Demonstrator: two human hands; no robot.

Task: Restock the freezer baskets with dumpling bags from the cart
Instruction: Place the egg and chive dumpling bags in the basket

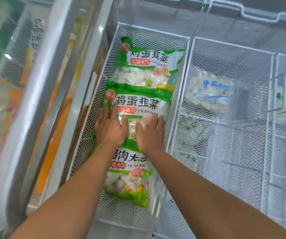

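Three green-and-white dumpling bags lie in a row in a white wire-mesh freezer basket [181, 87]. The far bag [149, 66] is at the back, the middle bag [138, 102] overlaps it, and the near bag [130, 176] lies toward me. My left hand [110, 125] and my right hand [150, 132] both press flat on the lower half of the middle bag, fingers straight and spread. Part of the middle bag is hidden under my hands.
A neighbouring mesh basket [269, 94] on the right holds a clear bag with blue print [211, 92] and more bags lower down. The freezer's grey frame [52, 83] and a glass lid run along the left.
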